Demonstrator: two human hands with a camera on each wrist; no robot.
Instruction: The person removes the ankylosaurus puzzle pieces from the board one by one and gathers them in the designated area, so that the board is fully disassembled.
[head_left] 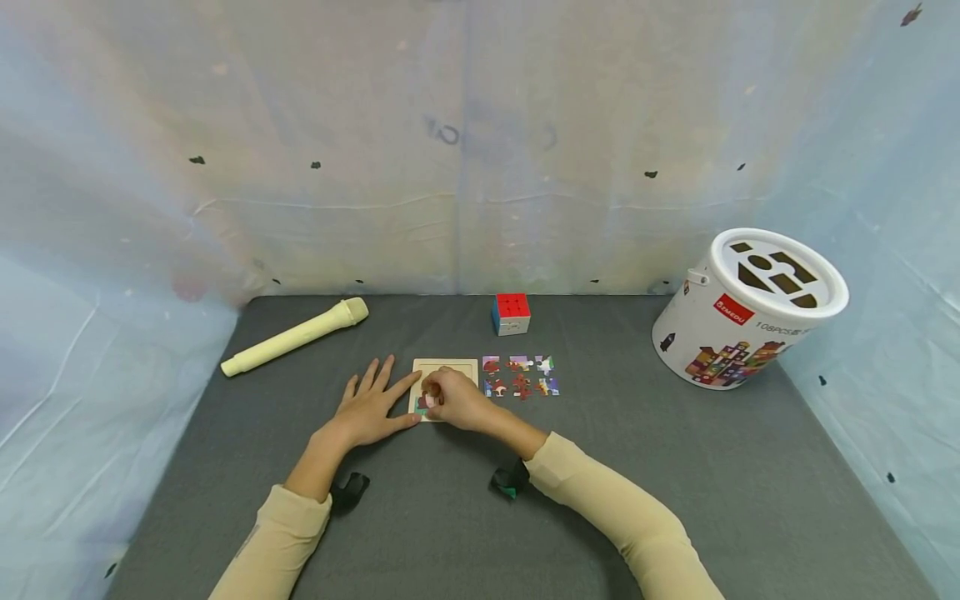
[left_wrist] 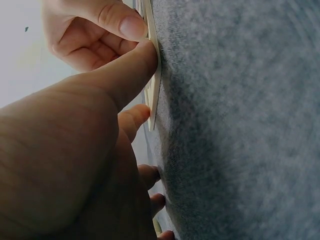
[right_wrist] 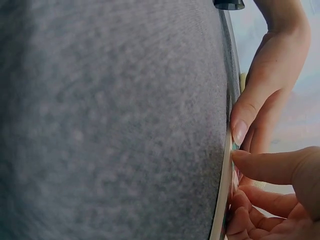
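On the grey table (head_left: 615,517), your left hand (head_left: 367,412) lies spread, gripping nothing, its thumb and forefinger touching the left side of the wooden tray (head_left: 456,363), while your right hand (head_left: 459,400) curls over it, hiding whether its fingertips hold anything. You seem to be seating the picture section (head_left: 422,403) in the tray's near-left corner; the next move calls for exact alignment, with loose puzzle pieces (head_left: 521,386) just right.

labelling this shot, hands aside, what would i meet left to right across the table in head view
Pale yellow microphone-shaped object, light wooden puzzle tray, small loose multicoloured jigsaw pieces, white cylindrical bucket with a shape-holed lid.
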